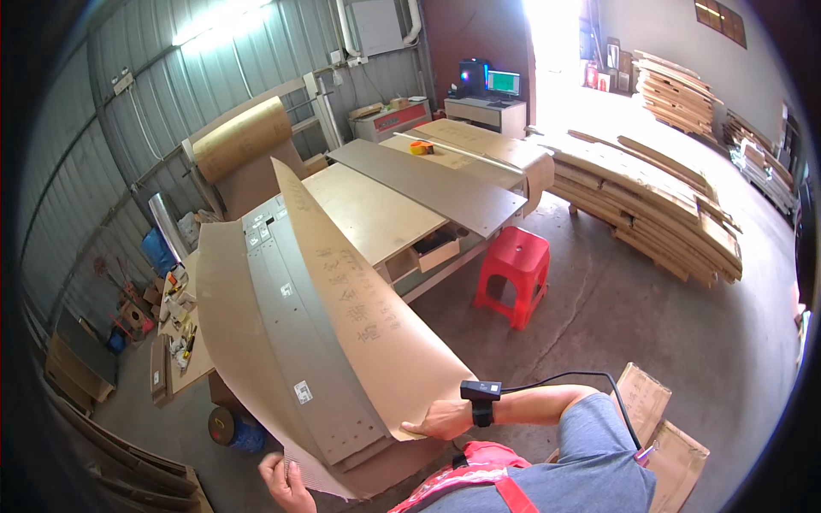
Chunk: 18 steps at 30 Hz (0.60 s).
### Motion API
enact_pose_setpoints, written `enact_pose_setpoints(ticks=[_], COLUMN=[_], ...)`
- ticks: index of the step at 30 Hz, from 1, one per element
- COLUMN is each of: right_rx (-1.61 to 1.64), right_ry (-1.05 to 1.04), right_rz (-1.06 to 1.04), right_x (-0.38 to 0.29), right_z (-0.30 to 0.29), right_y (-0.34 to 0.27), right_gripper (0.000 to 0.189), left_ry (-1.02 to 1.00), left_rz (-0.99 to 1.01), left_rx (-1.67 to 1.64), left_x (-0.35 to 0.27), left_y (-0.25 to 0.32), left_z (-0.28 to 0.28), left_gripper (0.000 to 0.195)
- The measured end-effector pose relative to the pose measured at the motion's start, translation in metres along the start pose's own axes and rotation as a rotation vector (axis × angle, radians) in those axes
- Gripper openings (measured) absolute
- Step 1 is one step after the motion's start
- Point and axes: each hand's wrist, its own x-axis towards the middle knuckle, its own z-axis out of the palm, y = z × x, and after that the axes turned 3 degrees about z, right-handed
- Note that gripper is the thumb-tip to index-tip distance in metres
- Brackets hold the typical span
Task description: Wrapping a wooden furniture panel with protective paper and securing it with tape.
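A long sheet of corrugated cardboard (224,288) stretches away in front of me across a worktable. On it lie grey flat panels (308,340) with small holes, bearing white printed labels (302,392). My right hand (442,420) pinches the near corner of the sheet's right flap (385,320), which is lifted, leans over the panels' right edge and bears writing. At the near left corner, my left hand (285,481) has the sheet's ribbed edge between thumb and fingers. A black device (481,390) with a cable is strapped to my right wrist.
A red plastic stool (516,269) stands right of the worktable (372,205), which carries another grey panel (430,183) and a tape roll (421,148). Stacked flat cartons (641,211) are farther right. A cardboard roll (244,138) hangs behind; a blue drum (247,436) stands lower left.
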Motion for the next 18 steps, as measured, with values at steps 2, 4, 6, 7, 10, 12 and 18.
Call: enact_pose_setpoints(ticks=[2, 4, 6, 7, 10, 12, 18], right_rx=[0.040, 0.056, 0.109, 0.131, 0.157, 0.162, 0.105], right_ry=[0.029, -0.004, -0.014, -0.037, 0.101, -0.009, -0.065], right_rz=[-0.073, -0.064, -0.125, -0.115, -0.256, -0.236, -0.358], right_x=[0.002, 0.001, 0.002, 0.006, 0.017, 0.016, 0.018], right_z=[0.016, 0.019, 0.017, 0.028, 0.060, 0.032, 0.011], right_y=[0.011, 0.015, 0.020, 0.029, 0.052, 0.038, 0.039], right_gripper=[0.065, 0.064, 0.059, 0.060, 0.061, 0.062, 0.030], left_ry=[0.050, -0.022, -0.111, -0.146, -0.289, -0.352, -0.649], left_rz=[0.052, -0.017, -0.195, -0.137, 0.067, 0.120, 0.299], left_rx=[-0.004, -0.036, -0.090, -0.095, 0.019, 0.102, 0.236], left_x=[0.004, 0.000, -0.001, -0.003, -0.017, -0.038, -0.065], left_y=[0.011, 0.014, 0.038, 0.048, 0.063, 0.045, 0.037], left_z=[0.011, 0.021, 0.038, 0.050, 0.087, 0.119, 0.176], left_gripper=[0.029, 0.027, 0.028, 0.028, 0.027, 0.026, 0.031])
